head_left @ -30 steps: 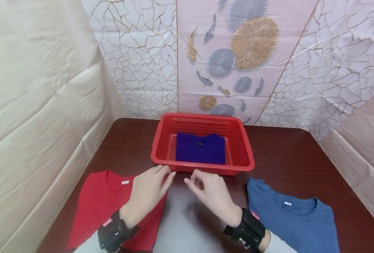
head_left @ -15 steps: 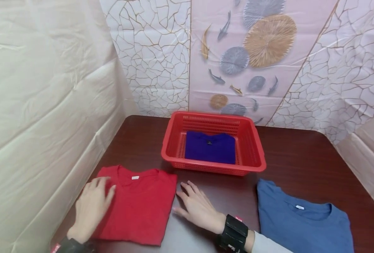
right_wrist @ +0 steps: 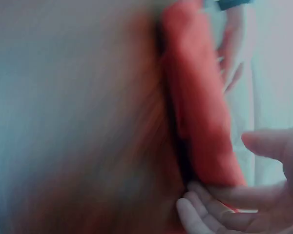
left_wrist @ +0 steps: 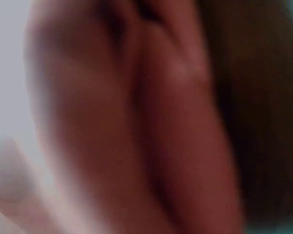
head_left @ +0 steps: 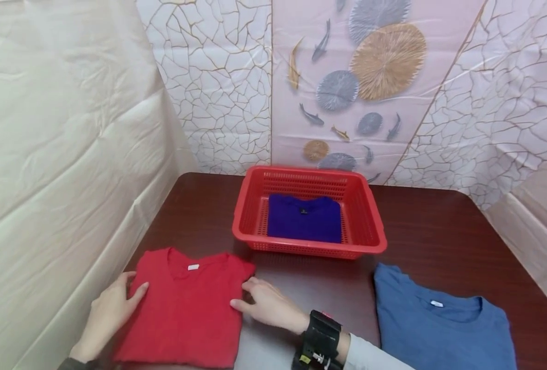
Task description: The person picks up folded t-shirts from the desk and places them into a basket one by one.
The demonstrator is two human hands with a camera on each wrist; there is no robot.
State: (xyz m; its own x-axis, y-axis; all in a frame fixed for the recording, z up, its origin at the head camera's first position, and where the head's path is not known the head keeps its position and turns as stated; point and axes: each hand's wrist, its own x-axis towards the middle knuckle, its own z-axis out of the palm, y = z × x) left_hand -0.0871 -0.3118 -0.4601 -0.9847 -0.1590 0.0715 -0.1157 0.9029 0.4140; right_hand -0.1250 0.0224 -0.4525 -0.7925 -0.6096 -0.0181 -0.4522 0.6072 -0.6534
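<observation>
One second ago near the red basket, the left hand and right hand now flank the red shirt at lower left of the frame: one at its left edge, one at its right, thumbs apart from fingers.

The head view is bright and evenly lit, palest on the cloth at the upper left, with greyish glare on the table toward the lower centre. The left wrist view is dim, reddish and out of focus throughout (shapes barely read). In the right wrist view, blur smears the left half; the right hand, lower right, looks sharper.
</observation>
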